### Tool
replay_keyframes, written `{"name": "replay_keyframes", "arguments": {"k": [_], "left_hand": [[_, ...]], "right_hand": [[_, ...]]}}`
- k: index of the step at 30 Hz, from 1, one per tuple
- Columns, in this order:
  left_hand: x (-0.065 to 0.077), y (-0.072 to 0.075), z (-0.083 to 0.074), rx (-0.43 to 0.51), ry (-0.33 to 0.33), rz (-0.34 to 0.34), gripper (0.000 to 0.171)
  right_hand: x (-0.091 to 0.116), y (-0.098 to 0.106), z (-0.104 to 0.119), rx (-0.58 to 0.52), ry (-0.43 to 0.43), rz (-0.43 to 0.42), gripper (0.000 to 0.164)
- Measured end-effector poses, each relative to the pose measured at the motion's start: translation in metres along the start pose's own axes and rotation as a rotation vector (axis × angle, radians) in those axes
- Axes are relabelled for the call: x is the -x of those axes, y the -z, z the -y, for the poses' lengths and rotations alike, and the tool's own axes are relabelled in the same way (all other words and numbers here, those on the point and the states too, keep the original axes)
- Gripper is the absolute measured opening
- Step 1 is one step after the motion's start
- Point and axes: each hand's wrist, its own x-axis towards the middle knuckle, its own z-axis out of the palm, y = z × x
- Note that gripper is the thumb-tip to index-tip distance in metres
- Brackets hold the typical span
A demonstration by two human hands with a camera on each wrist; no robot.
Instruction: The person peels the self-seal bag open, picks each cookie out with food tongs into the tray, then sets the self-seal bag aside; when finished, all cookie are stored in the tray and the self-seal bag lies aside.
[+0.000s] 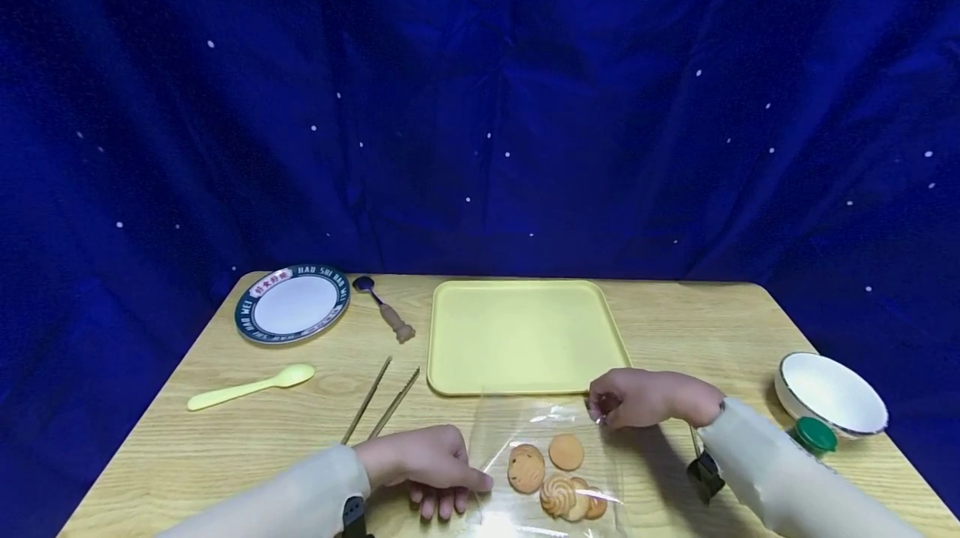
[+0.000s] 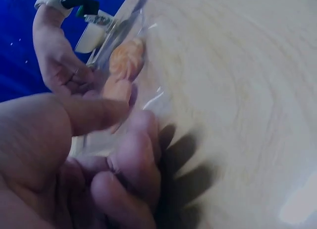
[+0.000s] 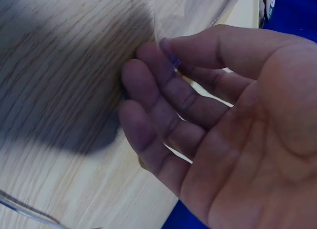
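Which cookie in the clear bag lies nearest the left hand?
The cookie with dark spots, just right of the left hand; the plain round cookie and the overlapping group lie farther right.

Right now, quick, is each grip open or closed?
Left grip: closed, pinching the clear bag by its left edge.
Right grip: closed, pinching the bag's far right corner.

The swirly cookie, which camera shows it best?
The head view: there the swirly cookie looks sharp through the clear plastic. The left wrist view shows it blurry and slanted; the right wrist view doesn't show it.
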Motion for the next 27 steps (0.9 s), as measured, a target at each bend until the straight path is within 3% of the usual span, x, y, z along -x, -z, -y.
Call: {"name": "replay_keyframes", "arguments": {"k": [8, 14, 19, 23, 27], "left_hand": [[0.0, -0.008, -0.002, -0.003, 0.011, -0.035, 0.031], [0.001, -0.002, -0.001, -0.027, 0.025, 0.043, 0.027], [0.004, 0.006, -0.001, -0.122, 0.044, 0.074, 0.026], [0.009, 0.014, -0.007, -0.232, 0.043, -0.011, 0.035], [0.011, 0.019, -0.015, -0.308, -0.048, -0.171, 0.042]], "right_hand": [[0.006, 0.0, 0.0, -0.072, -0.061, 0.044, 0.011], [0.005, 0.001, -0.001, -0.092, -0.081, 0.042, 0.01], [0.002, 0.001, -0.002, -0.067, -0.06, 0.02, 0.011], [0.001, 0.0, -0.003, -0.073, -0.037, 0.013, 0.009], [0.001, 0.001, -0.003, -0.083, -0.039, 0.011, 0.009]]}}
